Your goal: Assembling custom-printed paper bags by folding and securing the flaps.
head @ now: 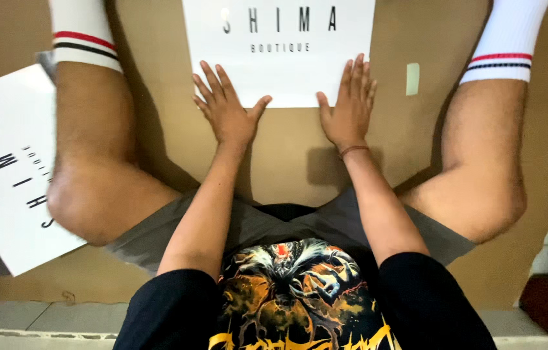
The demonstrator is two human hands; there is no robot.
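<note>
Brown cardboard [287,155] covers the floor between the seated person's spread legs and carries the work. One white printed sheet [280,58] lies flat at the far edge of the cardboard, centred ahead of the person. Left hand [227,110] and right hand [348,107] rest palm-down with fingers spread and fully open, gripping nothing; the fingertips overlap the sheet's near edge, probably to keep it flat and square. A second white sheet [8,168] lies at the left edge, beside the left knee.
</note>
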